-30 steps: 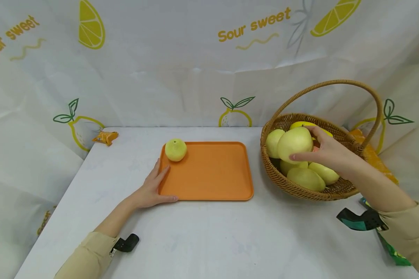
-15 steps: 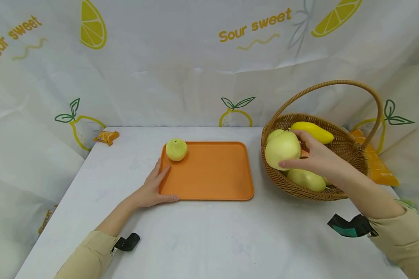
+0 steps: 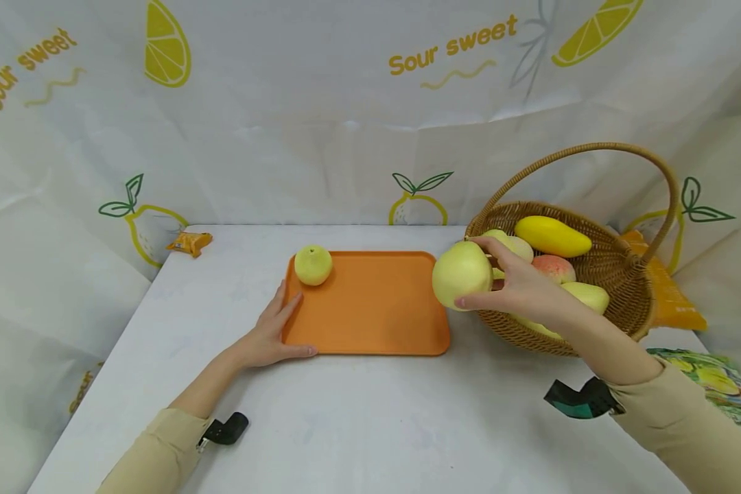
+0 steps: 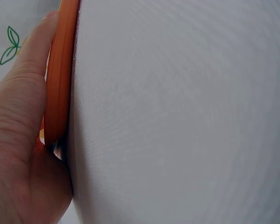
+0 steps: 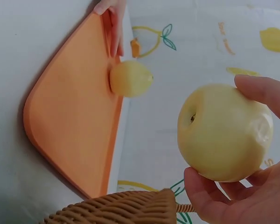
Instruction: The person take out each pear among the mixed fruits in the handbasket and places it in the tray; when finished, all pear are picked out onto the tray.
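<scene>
In the head view, my right hand grips a large pale yellow-green apple between thumb and fingers. The apple is in the air, between the tray's right edge and the basket's left rim. The right wrist view shows its stem dimple facing the tray. My left hand rests at the left edge of the orange tray, fingers fairly straight over the rim, thumb along the front edge. A smaller round yellow-green fruit sits in the tray's back-left corner. The left wrist view shows my thumb beside the tray's side.
A wicker basket with a tall handle stands at right, holding a yellow mango-like fruit, a reddish peach and several pale green fruits. Behind it lies an orange packet; a green packet lies in front. A small orange wrapper is back left.
My right hand has carried the apple out of the basket leftward to near the tray's right edge, exposing the peach and other fruit. My left hand stays at the tray's left edge.
</scene>
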Available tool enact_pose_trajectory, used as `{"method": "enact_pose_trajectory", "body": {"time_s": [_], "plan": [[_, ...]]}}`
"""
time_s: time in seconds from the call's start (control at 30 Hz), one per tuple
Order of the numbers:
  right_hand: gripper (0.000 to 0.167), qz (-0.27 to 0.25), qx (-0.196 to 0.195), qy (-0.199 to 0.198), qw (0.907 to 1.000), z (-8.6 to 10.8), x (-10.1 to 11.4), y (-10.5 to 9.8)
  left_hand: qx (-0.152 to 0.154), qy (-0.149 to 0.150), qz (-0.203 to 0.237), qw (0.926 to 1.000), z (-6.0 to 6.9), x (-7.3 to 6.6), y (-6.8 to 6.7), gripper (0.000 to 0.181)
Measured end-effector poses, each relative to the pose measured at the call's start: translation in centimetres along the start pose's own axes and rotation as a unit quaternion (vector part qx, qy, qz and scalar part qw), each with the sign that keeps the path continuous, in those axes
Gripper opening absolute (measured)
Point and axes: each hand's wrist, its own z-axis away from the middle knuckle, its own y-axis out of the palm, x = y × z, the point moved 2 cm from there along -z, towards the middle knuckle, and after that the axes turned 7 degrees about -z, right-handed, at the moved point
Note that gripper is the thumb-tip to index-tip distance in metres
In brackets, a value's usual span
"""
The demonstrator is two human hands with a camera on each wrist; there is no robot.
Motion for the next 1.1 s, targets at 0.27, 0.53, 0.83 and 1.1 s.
{"method": "enact_pose_trajectory", "body": {"time_s": [0.27,0.53,0.83,1.1], "plan": [[0.093,0.017,0.002,-0.025,0.9995,-1.3,0.0,2.0,-0.001,-0.002,0.002,1.0000,0.1,0.0,0.0,0.112],[0.092,0.005,0.014,-0.023,0.9996,-2.9,-1.1,4.5,0.004,-0.011,-0.007,0.9999,0.2,-0.1,-0.1,0.114],[0.093,-0.045,0.007,-0.027,0.9986,-4.9,-3.5,6.6,0.002,-0.009,-0.003,0.9999,0.3,-0.2,-0.1,0.114],[0.084,-0.085,-0.017,-0.052,0.9949,-6.7,-4.8,8.5,0.004,-0.012,-0.003,0.9999,0.2,-0.2,-0.1,0.114]]}}
